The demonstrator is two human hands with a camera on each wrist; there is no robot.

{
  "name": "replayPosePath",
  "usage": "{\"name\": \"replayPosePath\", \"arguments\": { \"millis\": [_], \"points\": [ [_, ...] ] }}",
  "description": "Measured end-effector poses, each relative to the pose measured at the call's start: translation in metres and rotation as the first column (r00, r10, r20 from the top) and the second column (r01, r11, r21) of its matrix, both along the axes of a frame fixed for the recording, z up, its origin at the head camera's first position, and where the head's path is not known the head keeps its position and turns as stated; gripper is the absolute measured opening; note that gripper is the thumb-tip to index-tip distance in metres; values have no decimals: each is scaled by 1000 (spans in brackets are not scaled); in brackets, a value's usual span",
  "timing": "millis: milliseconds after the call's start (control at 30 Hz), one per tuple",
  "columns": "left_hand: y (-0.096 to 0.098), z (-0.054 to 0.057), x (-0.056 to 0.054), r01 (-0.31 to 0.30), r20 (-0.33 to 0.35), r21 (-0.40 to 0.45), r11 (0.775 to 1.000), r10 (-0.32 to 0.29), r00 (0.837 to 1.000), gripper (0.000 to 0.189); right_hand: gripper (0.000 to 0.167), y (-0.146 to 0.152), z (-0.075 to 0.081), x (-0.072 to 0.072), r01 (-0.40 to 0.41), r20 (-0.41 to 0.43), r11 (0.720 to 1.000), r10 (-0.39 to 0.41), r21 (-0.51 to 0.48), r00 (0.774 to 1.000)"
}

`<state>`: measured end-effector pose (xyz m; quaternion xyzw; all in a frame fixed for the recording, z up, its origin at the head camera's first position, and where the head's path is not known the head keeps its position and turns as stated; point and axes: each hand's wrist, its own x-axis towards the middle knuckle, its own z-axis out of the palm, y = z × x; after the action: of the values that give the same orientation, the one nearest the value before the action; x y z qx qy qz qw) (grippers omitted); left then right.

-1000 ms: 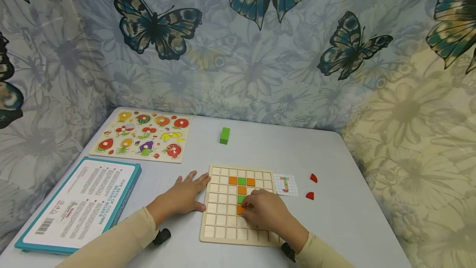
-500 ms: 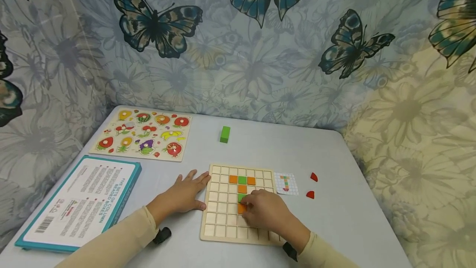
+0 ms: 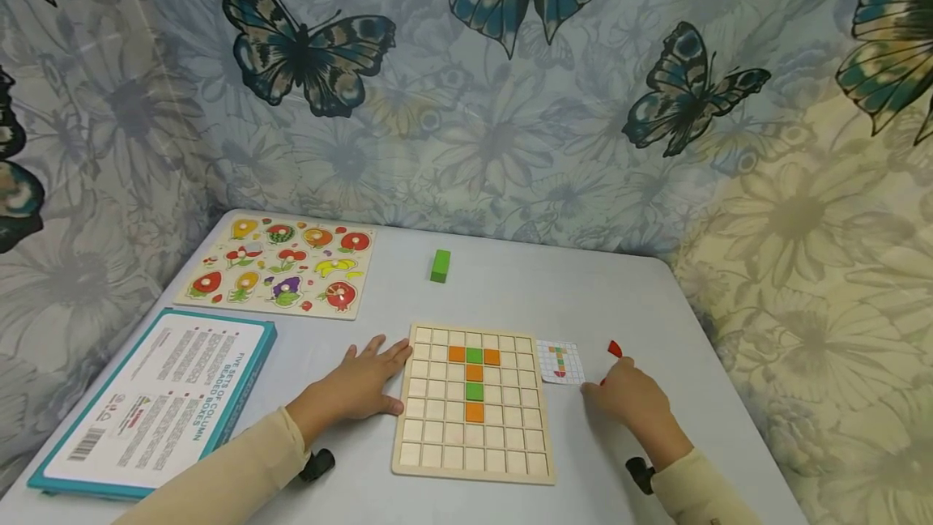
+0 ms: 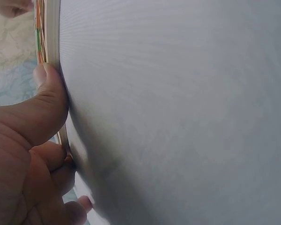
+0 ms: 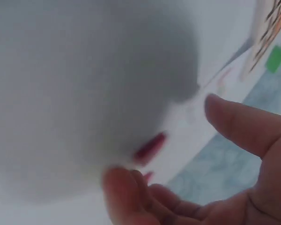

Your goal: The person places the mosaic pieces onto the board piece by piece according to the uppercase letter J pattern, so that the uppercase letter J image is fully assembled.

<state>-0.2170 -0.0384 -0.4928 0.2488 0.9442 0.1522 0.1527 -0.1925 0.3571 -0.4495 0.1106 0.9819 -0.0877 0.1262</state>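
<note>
A wooden grid board (image 3: pixel 510 428) lies flat, with orange and green square tiles (image 3: pixel 475 373) forming a T in its cells. My left hand (image 3: pixel 360 383) rests spread at the board's left edge; in the left wrist view the thumb (image 4: pixel 49 101) touches its side. Beside the pattern card (image 3: pixel 560 363), my right hand (image 3: pixel 630 395) is over two red quarter-circle pieces. One red piece (image 3: pixel 615 347) shows just past its fingers; the other is mostly hidden under the hand. In the right wrist view, thumb and fingers are parted around the nearer red piece (image 5: pixel 150 149), with neither side gripping it.
A fruit puzzle board (image 3: pixel 280 266) lies at the back left, a teal-edged box (image 3: pixel 153 403) in front of it. The green block (image 3: pixel 440 266) stands behind the grid board. Patterned cloth (image 3: pixel 496 144) hangs along the table's back.
My right hand has left the orange tile low in the T and moved right, past the card, to the red pieces. The left hand has stayed put.
</note>
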Motion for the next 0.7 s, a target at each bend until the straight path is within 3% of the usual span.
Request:
{"name": "replayPosePath", "arguments": {
  "millis": [67, 167, 333, 467, 600, 700],
  "points": [
    [0, 1, 1, 2, 2, 2, 1000, -2, 1000, 91, 75, 10, -4, 0, 15, 19, 1000, -15, -7, 1000],
    [1, 3, 2, 6, 1, -1, 1000, -6, 1000, 91, 51, 20, -8, -1, -14, -17, 1000, 13, -23, 1000],
    [1, 3, 2, 10, -4, -3, 1000, -10, 1000, 92, 11, 31, -14, -4, -182, -138, 980, 170, -75, 976],
    [1, 2, 1, 12, 0, -5, 1000, -12, 1000, 92, 23, 42, -20, -5, -266, -188, 954, 238, -141, 953],
    [0, 1, 1, 10, 4, -11, 1000, -10, 1000, 93, 22, 51, -21, -1, -222, -193, 961, 189, -166, 963],
    [0, 2, 1, 3, 9, -11, 1000, -3, 1000, 93, 32, 55, -22, 0, -203, -182, 968, 175, -149, 968]
  ]
}}
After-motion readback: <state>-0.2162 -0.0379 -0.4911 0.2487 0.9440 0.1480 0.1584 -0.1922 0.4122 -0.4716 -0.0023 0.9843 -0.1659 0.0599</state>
